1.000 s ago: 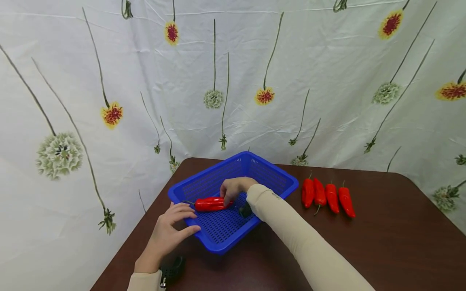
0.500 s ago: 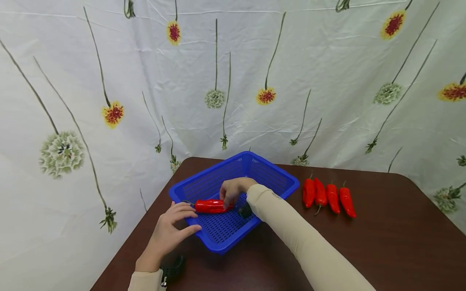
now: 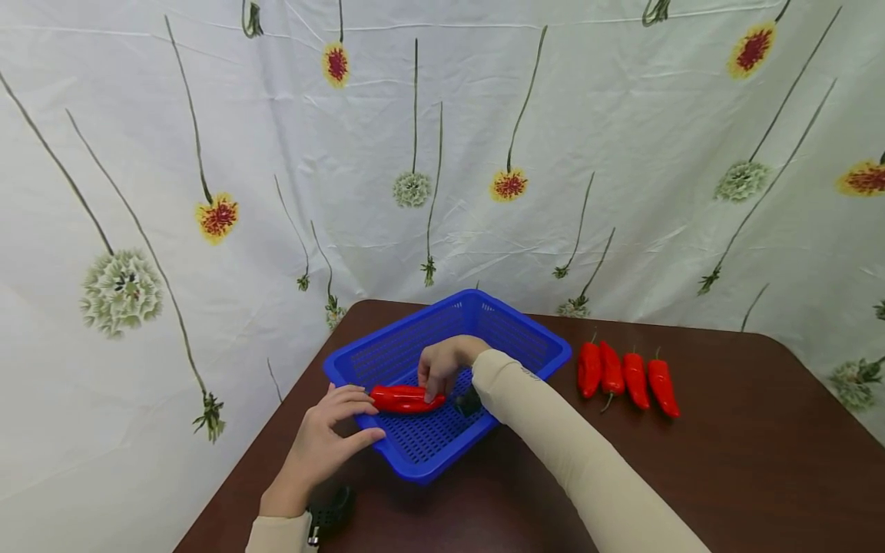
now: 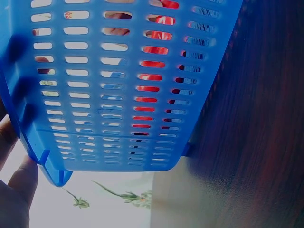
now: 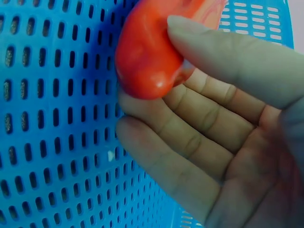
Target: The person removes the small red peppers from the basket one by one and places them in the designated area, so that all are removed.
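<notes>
A blue slotted plastic basket (image 3: 520,375) sits at an angle on the dark table. My left hand (image 3: 321,434) grips its near-left rim, fingers over the edge and thumb outside. Inside, a glossy red chili pepper (image 3: 401,400) lies crosswise, its left end beside the left fingertips. My right hand (image 3: 445,365) reaches in and pinches the pepper's right end. In the right wrist view, the thumb lies on the red pepper (image 5: 145,54), with fingers beneath it. Red shows through the basket wall (image 4: 109,142) in the left wrist view. The left fingers partly hide the pepper's stem end.
Several red chili peppers (image 3: 634,381) lie in a row on the table (image 3: 754,430), right of the basket. A dark wrist-strap device (image 3: 332,507) is at the left wrist. Behind the table hangs a white flowered cloth (image 3: 622,115).
The red pepper and right fingertips have shifted slightly toward the near side of the basket, and the pepper's stem has gone behind the left fingers. The left hand keeps its place on the rim.
</notes>
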The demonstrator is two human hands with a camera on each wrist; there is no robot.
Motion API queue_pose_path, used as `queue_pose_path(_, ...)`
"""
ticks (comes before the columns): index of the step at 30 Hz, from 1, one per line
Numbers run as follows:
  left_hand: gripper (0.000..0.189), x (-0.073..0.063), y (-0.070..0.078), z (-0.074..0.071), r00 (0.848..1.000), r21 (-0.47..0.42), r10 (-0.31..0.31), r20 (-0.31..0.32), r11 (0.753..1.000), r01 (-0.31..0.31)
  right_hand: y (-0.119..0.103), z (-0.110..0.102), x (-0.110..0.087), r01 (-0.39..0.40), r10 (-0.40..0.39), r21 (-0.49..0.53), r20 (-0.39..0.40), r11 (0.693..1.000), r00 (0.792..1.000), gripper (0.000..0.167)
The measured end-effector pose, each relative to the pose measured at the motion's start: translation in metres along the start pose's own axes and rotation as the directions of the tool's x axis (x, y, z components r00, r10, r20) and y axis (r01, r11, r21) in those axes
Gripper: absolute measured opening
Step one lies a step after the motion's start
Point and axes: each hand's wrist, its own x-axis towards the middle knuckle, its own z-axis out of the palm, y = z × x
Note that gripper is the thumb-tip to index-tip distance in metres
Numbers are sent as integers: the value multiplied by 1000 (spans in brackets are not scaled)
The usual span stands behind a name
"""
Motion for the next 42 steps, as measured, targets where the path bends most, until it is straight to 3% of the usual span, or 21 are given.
queue_pose_path(11,33,0,2,0,1000,-12,28,-3,1000,-28,-8,-3,-9,7,-7,-3,7,1000,1000,10)
queue_pose_path(32,35,0,-3,-1,1000,-18,18,-3,1000,-18,-17,-3,-31,-8,9,27,-22,1000,1000,5)
queue_pose_path(42,34,1,0,-1,1000,-21,32,0,999,-32,-23,-7,-41,8,-3,91,-56,996,998,5)
